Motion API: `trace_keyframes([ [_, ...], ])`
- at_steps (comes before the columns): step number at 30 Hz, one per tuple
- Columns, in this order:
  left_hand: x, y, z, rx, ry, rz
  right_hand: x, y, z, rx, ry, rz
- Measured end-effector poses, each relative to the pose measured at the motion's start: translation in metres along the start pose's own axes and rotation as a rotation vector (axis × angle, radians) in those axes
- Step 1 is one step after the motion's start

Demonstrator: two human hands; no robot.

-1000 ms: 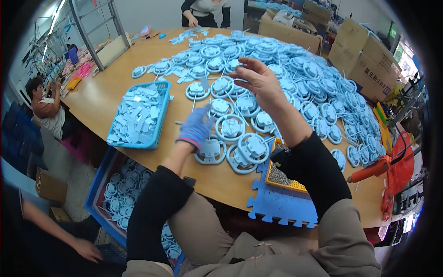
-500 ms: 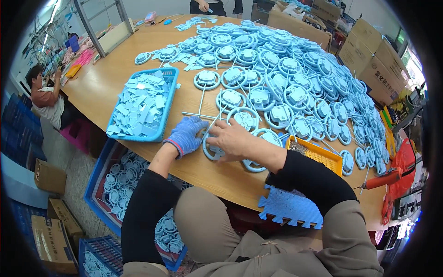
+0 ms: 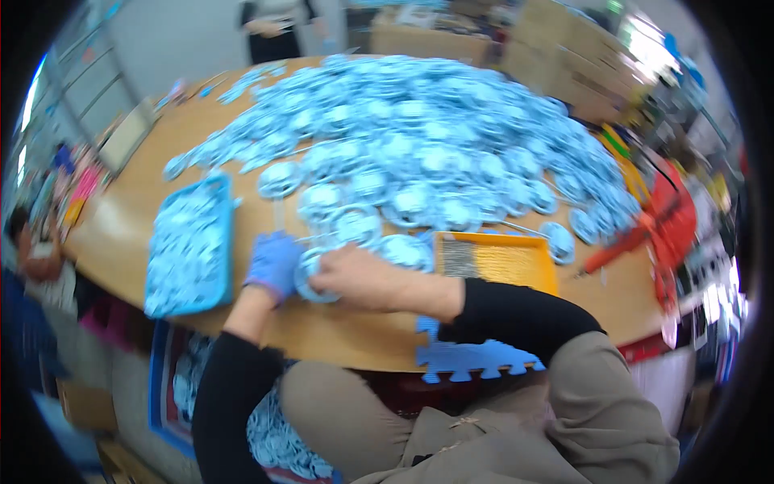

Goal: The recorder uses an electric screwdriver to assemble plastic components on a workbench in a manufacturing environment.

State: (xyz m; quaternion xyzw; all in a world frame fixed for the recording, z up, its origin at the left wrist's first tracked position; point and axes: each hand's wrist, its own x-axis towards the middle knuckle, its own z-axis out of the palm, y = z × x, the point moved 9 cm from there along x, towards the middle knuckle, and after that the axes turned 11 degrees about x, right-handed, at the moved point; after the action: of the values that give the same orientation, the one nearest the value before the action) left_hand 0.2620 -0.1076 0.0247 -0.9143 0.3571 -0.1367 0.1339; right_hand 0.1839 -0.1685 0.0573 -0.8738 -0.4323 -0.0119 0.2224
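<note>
A light blue plastic ring part (image 3: 308, 279) with a filled centre lies at the table's near edge, between my hands. My left hand (image 3: 272, 263), in a blue-purple glove, is closed on its left edge. My bare right hand (image 3: 347, 273) is over the part's right side with its fingers curled together; motion blur hides what, if anything, is in them. Similar ring parts, several with thin sticks, lie just beyond, among them one ring (image 3: 355, 226) by my right hand.
A large heap of ring parts (image 3: 435, 137) covers the table's far side. Left is a blue basket (image 3: 229, 242) of flat light blue pieces; right are a yellow tray (image 3: 496, 237) with small metal pieces and a red-orange tool (image 3: 613, 248). A blue foam mat (image 3: 476, 359) lies near me. Another person (image 3: 274, 31) stands across.
The whole view has swung and blurred, so the table sits differently in it. My right hand's fingers, spread before, are now curled in. The left hand stays on the ring part.
</note>
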Motion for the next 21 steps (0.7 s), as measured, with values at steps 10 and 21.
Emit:
trace_keyframes([
  [10,0.003,-0.065,0.025,0.343,-0.857,-0.278,-0.212,-0.082,-0.121,0.227,0.542,0.085],
  [21,0.107,0.015,-0.098,0.138,-0.114,-0.392,-0.492,-0.072,-0.238,-0.367,1.344,0.789],
])
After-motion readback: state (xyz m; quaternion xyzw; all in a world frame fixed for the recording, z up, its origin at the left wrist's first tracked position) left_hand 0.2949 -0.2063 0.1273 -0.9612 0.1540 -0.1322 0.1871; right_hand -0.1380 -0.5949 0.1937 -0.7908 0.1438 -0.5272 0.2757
